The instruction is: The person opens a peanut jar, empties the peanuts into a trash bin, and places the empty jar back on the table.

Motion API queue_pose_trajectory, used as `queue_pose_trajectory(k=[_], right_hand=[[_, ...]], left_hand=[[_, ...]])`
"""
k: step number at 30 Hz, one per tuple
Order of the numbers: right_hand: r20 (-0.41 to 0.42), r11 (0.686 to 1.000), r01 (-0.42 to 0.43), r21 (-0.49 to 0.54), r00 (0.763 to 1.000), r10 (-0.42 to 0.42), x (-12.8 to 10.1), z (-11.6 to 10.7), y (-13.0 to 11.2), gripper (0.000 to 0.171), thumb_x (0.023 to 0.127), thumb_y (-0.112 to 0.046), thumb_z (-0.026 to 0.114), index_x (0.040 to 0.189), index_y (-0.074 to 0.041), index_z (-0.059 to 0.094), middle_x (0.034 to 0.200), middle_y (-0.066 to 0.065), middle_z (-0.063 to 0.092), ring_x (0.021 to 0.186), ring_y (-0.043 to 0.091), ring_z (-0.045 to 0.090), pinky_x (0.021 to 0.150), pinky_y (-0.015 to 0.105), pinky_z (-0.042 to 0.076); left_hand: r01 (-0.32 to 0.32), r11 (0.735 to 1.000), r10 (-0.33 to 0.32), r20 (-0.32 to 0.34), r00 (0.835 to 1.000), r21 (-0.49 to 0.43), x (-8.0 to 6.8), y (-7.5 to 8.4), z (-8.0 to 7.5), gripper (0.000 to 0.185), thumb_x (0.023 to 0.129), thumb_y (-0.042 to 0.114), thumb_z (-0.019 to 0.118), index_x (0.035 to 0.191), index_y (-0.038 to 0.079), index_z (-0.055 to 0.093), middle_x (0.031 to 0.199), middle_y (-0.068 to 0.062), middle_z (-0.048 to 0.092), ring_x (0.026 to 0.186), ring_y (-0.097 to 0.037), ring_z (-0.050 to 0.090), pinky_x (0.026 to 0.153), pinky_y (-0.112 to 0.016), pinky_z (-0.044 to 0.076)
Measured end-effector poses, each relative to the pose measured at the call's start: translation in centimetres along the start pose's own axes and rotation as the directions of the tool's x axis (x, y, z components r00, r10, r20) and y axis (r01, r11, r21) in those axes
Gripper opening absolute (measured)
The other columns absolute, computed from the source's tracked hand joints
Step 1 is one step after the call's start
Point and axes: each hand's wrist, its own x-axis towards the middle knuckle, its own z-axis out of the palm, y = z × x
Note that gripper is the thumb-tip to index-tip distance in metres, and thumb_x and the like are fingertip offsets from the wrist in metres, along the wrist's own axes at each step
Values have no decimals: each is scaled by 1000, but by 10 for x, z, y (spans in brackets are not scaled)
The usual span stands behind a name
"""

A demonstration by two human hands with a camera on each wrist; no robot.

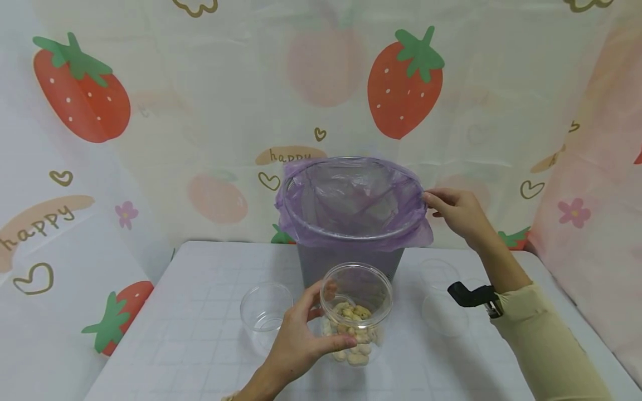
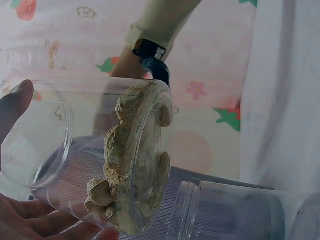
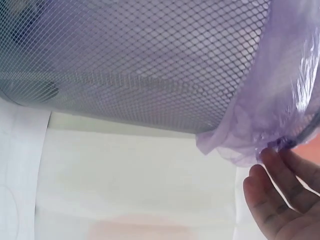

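My left hand [image 1: 301, 328] grips a clear plastic jar [image 1: 357, 278] round its side, thumb in front. Peanuts in their shells [image 1: 358, 334] lie in the jar's bottom; in the left wrist view the jar appears on its side because of the camera angle. Behind it stands a grey mesh trash can [image 1: 326, 264], lined with a purple plastic bag [image 1: 351, 234] folded over the rim. At the rim's right side, my right hand [image 1: 461, 214] pinches the bag's edge; in the right wrist view its fingertips [image 3: 272, 155] touch the gathered plastic.
A second clear jar [image 1: 266, 306] stands open on the white table [image 1: 200, 334], left of my left hand. Faint clear round lids [image 1: 445, 314] lie on the right. A strawberry-print cloth [image 1: 225, 83] hangs behind and at both sides.
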Motion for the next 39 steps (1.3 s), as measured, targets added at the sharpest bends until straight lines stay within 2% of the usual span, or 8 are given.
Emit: queue_pose_trajectory(k=[9, 21, 28, 33, 39], right_hand=[[-3, 997, -37, 65, 999, 37, 2, 4, -1, 48, 99, -31, 56, 125, 9, 60, 81, -30, 61, 83, -9, 60, 76, 9, 52], [6, 985, -48, 165, 999, 47, 0, 8, -4, 49, 100, -28, 54, 123, 15, 57, 81, -26, 64, 82, -7, 62, 77, 13, 55], [-24, 986, -62, 156, 997, 67, 1, 11, -2, 48, 99, -30, 56, 124, 12, 59, 79, -28, 63, 81, -7, 62, 76, 12, 54], [-66, 988, -52, 146, 996, 62, 0, 12, -3, 47, 98, -27, 58, 126, 11, 58, 78, -29, 62, 79, -8, 61, 74, 12, 54], [-74, 988, -39, 147, 996, 51, 1, 13, -4, 46, 98, -26, 57, 125, 12, 58, 78, -28, 61, 79, -8, 61, 74, 12, 55]], left_hand=[[0, 1000, 0, 0, 1000, 16, 1, -4, 1, 88, 70, 29, 88, 144, 14, 42, 141, -7, 56, 126, -26, 56, 97, -34, 50], [-28, 999, 28, -7, 1000, 28, 1, -3, -4, 86, 70, 28, 88, 143, 18, 43, 138, -3, 58, 121, -25, 58, 97, -33, 51], [-48, 998, 50, -49, 998, 40, 3, 1, -14, 87, 70, 23, 88, 144, 19, 42, 136, -5, 58, 120, -26, 57, 99, -34, 51], [-34, 998, 37, -80, 996, 44, 3, 3, -22, 89, 70, 21, 88, 146, 18, 41, 137, -6, 58, 122, -26, 56, 100, -35, 50], [-33, 994, 49, -148, 988, 109, 1, 7, -39, 89, 69, 17, 88, 145, 13, 42, 137, -9, 57, 127, -26, 54, 100, -37, 50]])
